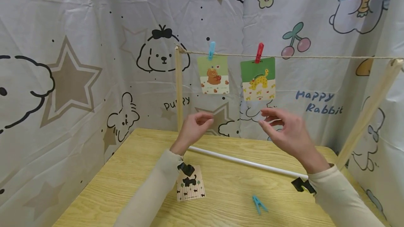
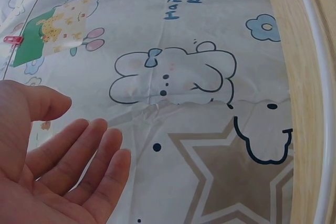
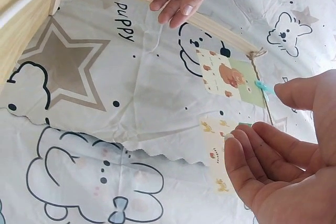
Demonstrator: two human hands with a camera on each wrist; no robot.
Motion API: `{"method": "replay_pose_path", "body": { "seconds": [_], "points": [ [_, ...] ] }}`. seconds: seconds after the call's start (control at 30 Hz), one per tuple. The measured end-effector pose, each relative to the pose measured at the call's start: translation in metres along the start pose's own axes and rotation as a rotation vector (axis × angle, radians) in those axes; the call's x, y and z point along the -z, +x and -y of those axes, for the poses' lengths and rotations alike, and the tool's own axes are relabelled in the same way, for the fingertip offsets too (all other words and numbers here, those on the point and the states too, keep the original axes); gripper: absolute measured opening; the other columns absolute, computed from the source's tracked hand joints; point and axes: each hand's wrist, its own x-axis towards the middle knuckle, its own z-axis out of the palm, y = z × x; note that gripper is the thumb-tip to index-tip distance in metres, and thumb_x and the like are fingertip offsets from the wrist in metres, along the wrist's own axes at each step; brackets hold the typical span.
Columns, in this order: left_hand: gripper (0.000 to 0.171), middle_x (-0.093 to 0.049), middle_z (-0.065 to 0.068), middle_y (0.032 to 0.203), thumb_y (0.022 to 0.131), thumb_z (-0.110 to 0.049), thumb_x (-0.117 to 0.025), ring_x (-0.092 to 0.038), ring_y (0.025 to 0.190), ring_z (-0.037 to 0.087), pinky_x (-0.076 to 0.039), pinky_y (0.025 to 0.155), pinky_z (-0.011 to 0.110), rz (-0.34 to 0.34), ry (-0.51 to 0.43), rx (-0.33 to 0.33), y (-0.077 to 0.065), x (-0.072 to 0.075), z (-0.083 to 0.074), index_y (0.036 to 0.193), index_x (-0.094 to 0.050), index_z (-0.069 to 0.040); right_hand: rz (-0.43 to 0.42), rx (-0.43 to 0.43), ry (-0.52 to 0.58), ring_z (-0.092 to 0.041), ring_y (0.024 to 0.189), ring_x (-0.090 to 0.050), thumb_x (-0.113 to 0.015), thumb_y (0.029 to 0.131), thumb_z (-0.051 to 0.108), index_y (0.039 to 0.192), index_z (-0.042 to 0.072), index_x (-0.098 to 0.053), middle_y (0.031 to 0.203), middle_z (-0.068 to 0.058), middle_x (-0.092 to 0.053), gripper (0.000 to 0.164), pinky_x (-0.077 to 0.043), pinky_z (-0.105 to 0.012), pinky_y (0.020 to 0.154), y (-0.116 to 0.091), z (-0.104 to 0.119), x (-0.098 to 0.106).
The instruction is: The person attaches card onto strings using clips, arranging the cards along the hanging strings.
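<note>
Two cards hang from a twine line (image 1: 303, 57). A light blue clothespin (image 1: 211, 50) clips the bear card (image 1: 214, 76), and a red clothespin (image 1: 259, 52) clips the green leopard card (image 1: 258, 80). My left hand (image 1: 196, 125) is in the air below the bear card, palm showing in the left wrist view, fingers loosely bent and holding nothing. Lower right of the leopard card is my right hand (image 1: 285, 129), its thumb apart from the bent fingers, nothing between them. On the table lie a black cat card (image 1: 190, 185), partly behind my left wrist, and a blue clothespin (image 1: 259, 204).
Wooden posts, one at the left (image 1: 179, 90) and one at the right (image 1: 367, 115), carry the twine. A white rod (image 1: 236, 159) runs low across the wooden table (image 1: 126, 185) between them. Printed cloth curtains (image 1: 110, 62) surround the table's back and sides.
</note>
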Motion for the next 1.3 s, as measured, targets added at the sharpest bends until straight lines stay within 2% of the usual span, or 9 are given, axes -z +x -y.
{"method": "replay_pose_path", "body": {
  "seconds": [0.37,0.63,0.93,1.1,1.3],
  "points": [
    [0.022,-0.077,0.0,0.108,0.1,-0.025,-0.071,-0.071,0.098,0.017,-0.058,0.087,0.039,0.017,0.006,0.03,-0.01,0.0,0.01,0.118,-0.076,-0.014,0.059,-0.139,0.025,-0.016,0.091,-0.069,-0.073,0.099,0.024,0.13,0.009,-0.07,0.118,-0.008,-0.074,0.034,-0.054,-0.015,0.078,-0.027,-0.014,-0.013],
    [0.023,-0.077,0.001,0.111,0.101,-0.026,-0.069,-0.071,0.099,0.018,-0.058,0.089,0.039,0.03,0.043,0.03,-0.016,-0.001,0.018,0.119,-0.075,-0.013,0.08,-0.199,0.032,-0.013,0.092,-0.067,-0.072,0.1,0.027,0.13,0.008,-0.07,0.117,-0.006,-0.074,0.036,-0.055,-0.017,0.079,-0.045,-0.021,-0.02],
    [0.021,-0.077,0.001,0.11,0.101,-0.026,-0.069,-0.07,0.1,0.017,-0.058,0.086,0.038,0.069,0.054,0.051,-0.028,-0.003,0.029,0.118,-0.075,-0.015,0.147,-0.288,0.044,-0.018,0.093,-0.071,-0.074,0.098,0.032,0.128,0.011,-0.07,0.119,-0.006,-0.074,0.037,-0.056,-0.024,0.077,-0.067,-0.025,-0.031],
    [0.02,-0.077,0.0,0.108,0.102,-0.024,-0.069,-0.07,0.101,0.018,-0.058,0.084,0.038,0.066,0.053,0.061,-0.034,-0.003,0.034,0.118,-0.076,-0.015,0.17,-0.294,0.046,-0.017,0.093,-0.071,-0.075,0.097,0.033,0.128,0.012,-0.071,0.118,-0.005,-0.074,0.037,-0.057,-0.025,0.074,-0.077,-0.029,-0.039],
    [0.021,-0.077,-0.001,0.109,0.101,-0.024,-0.07,-0.069,0.101,0.018,-0.058,0.085,0.038,0.07,0.058,0.084,-0.038,-0.002,0.041,0.12,-0.076,-0.015,0.188,-0.292,0.062,-0.016,0.092,-0.071,-0.076,0.097,0.029,0.126,0.012,-0.071,0.117,-0.006,-0.074,0.035,-0.059,-0.029,0.077,-0.087,-0.032,-0.046]
  ]
}}
